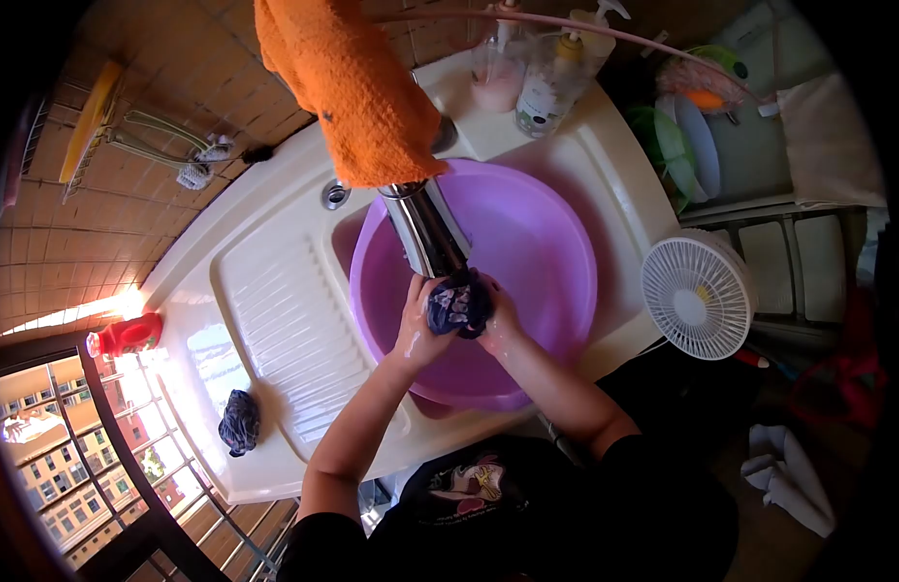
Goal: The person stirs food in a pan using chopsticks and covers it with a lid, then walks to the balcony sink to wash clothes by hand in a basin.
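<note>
Both of my hands are together over a purple basin (pixel 527 223) that sits in the white sink. A dark blue patterned cloth (pixel 459 305) is bunched between them, just below the mouth of the metal faucet (pixel 425 233). My left hand (pixel 420 320) wraps round the cloth's left side and has suds on its wrist. My right hand (pixel 499 315) holds the other side, its fingers partly hidden by the cloth. An orange towel (pixel 362 107) covers the upper part of the faucet. Another dark crumpled cloth (pixel 239 423) lies on the sink's ledge at the lower left.
A ribbed washboard surface (pixel 294 320) lies left of the basin. Pump bottles (pixel 542 97) stand behind it. A white fan (pixel 697 295) is at the right, near my right arm. A red bottle (pixel 129 335) stands at the far left by the window.
</note>
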Available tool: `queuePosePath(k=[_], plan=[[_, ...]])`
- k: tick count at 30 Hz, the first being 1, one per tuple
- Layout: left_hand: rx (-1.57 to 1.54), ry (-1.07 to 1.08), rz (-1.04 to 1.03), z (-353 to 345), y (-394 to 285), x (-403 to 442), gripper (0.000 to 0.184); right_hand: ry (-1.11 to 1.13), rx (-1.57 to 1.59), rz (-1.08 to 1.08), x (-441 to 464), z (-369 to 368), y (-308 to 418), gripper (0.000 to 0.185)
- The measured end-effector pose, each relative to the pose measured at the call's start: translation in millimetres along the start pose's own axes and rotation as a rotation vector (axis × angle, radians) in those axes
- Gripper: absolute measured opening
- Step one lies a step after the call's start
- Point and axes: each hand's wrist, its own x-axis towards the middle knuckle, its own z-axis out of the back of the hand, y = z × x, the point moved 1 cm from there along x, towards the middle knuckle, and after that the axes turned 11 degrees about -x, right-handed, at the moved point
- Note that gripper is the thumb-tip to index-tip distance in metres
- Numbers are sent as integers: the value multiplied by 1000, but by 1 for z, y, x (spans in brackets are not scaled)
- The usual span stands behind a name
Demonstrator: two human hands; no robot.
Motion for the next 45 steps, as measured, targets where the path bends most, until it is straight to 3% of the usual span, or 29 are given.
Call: queuePosePath(k=[1,3,5,7,9,11,13,14,16,17,19,21,22,24,25,26,27,28,29,30,31,32,33,35,37,39,40,45], plan=[[-35,-55,-28,-1,0,-4,54,-150,-132,101,-3,1,-2,40],[-14,-30,-84,-5,-6,-4,56,-103,-77,73,-9,2,-2,51],[-46,98,-210,-7,-7,-6,54,389,398,-260,-34,-4,10,52],[-104,95,-210,-1,-5,-11,57,338,417,-354,-48,-5,20,54],[-390,135,82,16,-10,-15,60,521,296,-324,-46,9,16,56],[-949,195,402,31,-6,-30,77,276,-233,-67,-55,-5,55,36],[-1377,82,510,33,-25,-44,76,35,-1002,542,-47,-8,65,37],[-1377,66,510,31,-25,-48,76,-2,-1343,931,-60,-29,84,38],[-1793,-88,774,16,-21,-48,76,147,-1655,1296,-76,-54,90,25],[-1819,-160,808,6,-35,-35,82,282,-1788,1481,-78,-60,89,21],[-1915,-256,857,-7,-13,-34,75,388,-1647,1541,-85,-71,85,18],[-2021,-448,867,-20,-33,-23,52,268,-1435,1485,-83,-82,89,15],[-2032,-520,735,-24,-30,-20,43,297,-1442,1489,-83,-88,90,15],[-2044,-612,595,-24,-40,-10,35,85,-1196,1376,-87,-91,89,16],[-1834,-664,572,-22,-44,-3,29,104,-1201,1377,-83,-89,85,16],[-1622,-707,554,-19,-53,6,27,5,-914,1084,-76,-79,79,18],[-1518,-728,384,-18,-58,14,40,-95,-627,785,-73,-78,77,22],[-1303,-720,377,-14,-61,16,41,-80,-441,634,-74,-79,79,31],[-1090,-705,367,-12,-62,18,41,-119,-243,543,-65,-72,75,30],[-1093,-707,371,-14,-63,19,41,-111,-59,392,-56,-66,72,29],[-626,-707,275,-14,-65,20,39,-104,124,240,-49,-61,70,28],[-162,-680,176,-14,-68,22,36,-108,122,238,-48,-61,72,28],[-164,-681,179,-13,-69,23,36,-90,122,124,-47,-64,73,28],[120,-554,-118,-11,-74,26,39,-78,118,1,-45,-62,72,30],[125,-476,-82,-17,-75,23,38,153,168,-107,-41,-56,63,35],[175,-399,-173,-18,-76,20,34,208,173,-111,-32,-37,42,39],[251,-332,-182,-19,-77,16,31,441,715,-365,-32,-40,30,30],[350,-38,-197,-19,-66,-11,32,350,384,-534,-49,-20,15,35]])
